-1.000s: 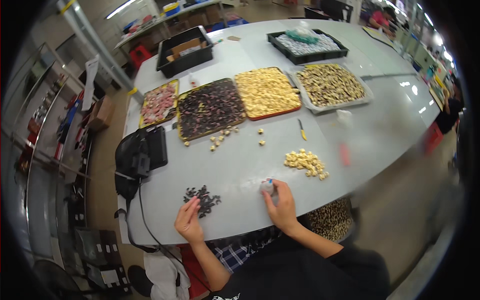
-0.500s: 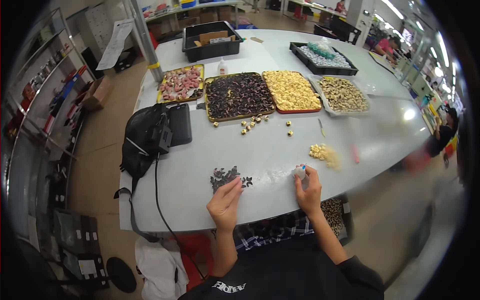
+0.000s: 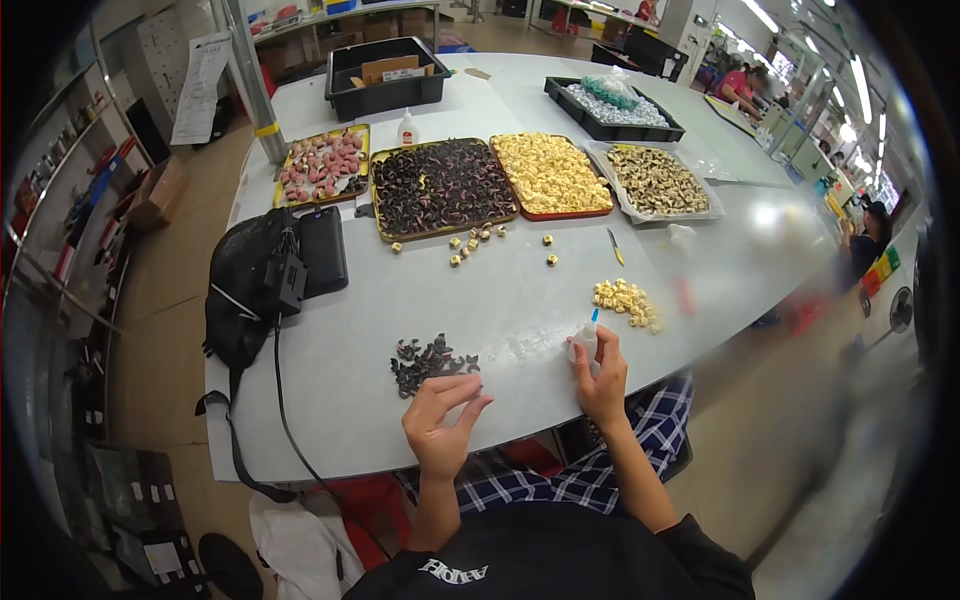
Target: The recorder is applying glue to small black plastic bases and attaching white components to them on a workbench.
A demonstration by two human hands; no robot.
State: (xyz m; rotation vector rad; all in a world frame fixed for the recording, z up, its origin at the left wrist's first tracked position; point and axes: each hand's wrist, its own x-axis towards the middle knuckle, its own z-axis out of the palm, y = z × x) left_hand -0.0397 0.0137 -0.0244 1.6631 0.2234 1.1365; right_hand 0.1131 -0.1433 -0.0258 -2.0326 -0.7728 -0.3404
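Our right hand (image 3: 602, 384) pinches a white plastic bottle (image 3: 587, 338), blue tip (image 3: 596, 315) up; our left hand (image 3: 440, 420) curls beside black curved slivers (image 3: 425, 362), whether pinching, unclear. Open grey tabletop (image 3: 530, 405) separates our fingers, its edge behind.

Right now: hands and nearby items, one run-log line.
left hand: beside dark pieces, hold unclear | right hand: gripping pale bottle, blue tip up | right side of table: yellow pieces, small knife
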